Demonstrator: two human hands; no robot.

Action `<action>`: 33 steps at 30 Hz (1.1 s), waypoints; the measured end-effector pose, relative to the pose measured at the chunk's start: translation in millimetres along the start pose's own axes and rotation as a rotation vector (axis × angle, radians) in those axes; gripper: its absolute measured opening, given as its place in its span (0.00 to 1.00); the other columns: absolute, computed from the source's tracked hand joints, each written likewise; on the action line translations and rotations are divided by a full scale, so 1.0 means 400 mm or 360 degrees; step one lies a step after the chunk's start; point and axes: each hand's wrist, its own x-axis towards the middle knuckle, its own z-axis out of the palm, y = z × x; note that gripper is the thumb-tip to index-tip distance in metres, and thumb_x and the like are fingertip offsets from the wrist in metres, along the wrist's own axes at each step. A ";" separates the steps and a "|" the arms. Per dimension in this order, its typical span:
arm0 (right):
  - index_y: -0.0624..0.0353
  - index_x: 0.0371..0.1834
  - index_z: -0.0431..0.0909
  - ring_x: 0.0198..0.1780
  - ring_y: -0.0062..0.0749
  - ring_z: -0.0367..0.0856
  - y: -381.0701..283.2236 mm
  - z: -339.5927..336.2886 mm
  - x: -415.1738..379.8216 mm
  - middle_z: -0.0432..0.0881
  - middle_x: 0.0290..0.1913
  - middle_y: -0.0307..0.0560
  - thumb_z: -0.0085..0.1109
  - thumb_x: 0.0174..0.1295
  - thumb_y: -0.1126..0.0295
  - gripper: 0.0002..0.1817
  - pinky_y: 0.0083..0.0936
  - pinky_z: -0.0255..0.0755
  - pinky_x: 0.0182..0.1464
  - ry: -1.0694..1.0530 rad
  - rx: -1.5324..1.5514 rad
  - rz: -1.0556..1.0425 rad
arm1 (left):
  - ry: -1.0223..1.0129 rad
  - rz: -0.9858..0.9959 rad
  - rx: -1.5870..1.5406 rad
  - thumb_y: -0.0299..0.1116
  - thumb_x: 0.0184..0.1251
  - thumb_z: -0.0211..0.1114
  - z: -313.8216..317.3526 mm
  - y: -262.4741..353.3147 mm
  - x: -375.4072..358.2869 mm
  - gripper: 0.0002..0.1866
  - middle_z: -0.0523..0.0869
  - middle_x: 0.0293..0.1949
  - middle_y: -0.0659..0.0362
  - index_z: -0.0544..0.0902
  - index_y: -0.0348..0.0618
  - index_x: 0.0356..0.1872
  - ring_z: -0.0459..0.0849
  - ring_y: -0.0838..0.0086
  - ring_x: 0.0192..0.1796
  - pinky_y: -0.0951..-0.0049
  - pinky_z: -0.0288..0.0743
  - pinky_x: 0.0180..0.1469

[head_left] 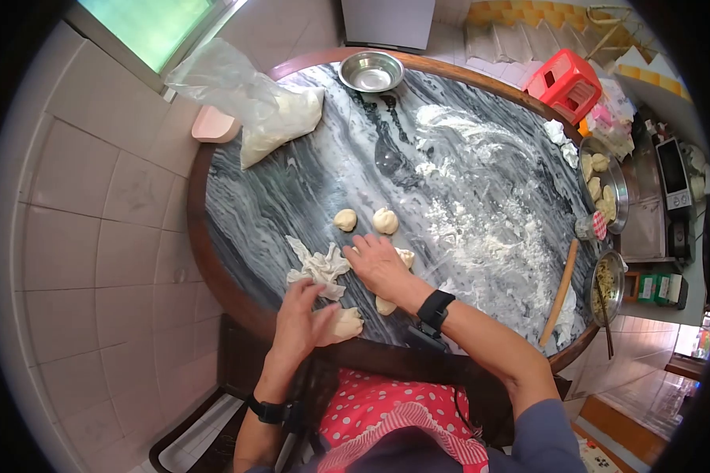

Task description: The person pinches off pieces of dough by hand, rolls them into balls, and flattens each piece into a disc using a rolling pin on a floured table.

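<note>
My left hand [295,322] is at the table's near edge, its thumb and fingers apart. A larger lump of dough [341,325] lies against its thumb side, and a crumpled white cloth [319,266] lies just beyond its fingertips. Farther right, my right hand [380,270] reaches over the marble with bent fingers. A bit of pale dough shows under those fingertips, mostly hidden by them. Other dough pieces [385,305] peek out beside and below that hand. Two round dough balls, one on the left [345,220] and one on the right [385,221], sit just past my right fingers.
Loose flour [481,229] covers the right half of the marble table. A rolling pin [560,292], a lidded jar [590,227], a filling bowl [606,288] with chopsticks and a dough bowl [619,197] line the right edge. A flour bag [280,126] and metal bowl [371,72] stand at the back.
</note>
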 end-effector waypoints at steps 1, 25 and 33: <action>0.59 0.50 0.78 0.51 0.45 0.78 0.004 0.007 0.012 0.78 0.44 0.50 0.59 0.55 0.74 0.17 0.41 0.70 0.52 -0.0057 0.0025 0.0002 | 0.0105 -0.0177 -0.0077 0.33 0.52 0.78 -0.002 0.006 0.020 0.29 0.73 0.64 0.41 0.80 0.39 0.57 0.76 0.46 0.61 0.56 0.73 0.61; 0.54 0.50 0.80 0.46 0.49 0.78 0.083 -0.136 -0.577 0.76 0.43 0.50 0.69 0.52 0.68 0.19 0.41 0.75 0.45 0.0363 0.0320 0.0920 | 0.0578 0.0038 0.0601 0.29 0.64 0.66 0.009 -0.166 0.161 0.25 0.65 0.72 0.36 0.78 0.41 0.63 0.67 0.41 0.70 0.52 0.61 0.71; 0.57 0.42 0.72 0.43 0.51 0.79 0.041 -0.191 -0.537 0.74 0.41 0.51 0.67 0.54 0.69 0.16 0.43 0.74 0.42 0.0556 0.0526 0.1097 | -0.0532 -0.0677 -0.1791 0.38 0.77 0.59 0.185 0.243 0.167 0.19 0.78 0.60 0.50 0.76 0.36 0.61 0.81 0.65 0.58 0.63 0.75 0.59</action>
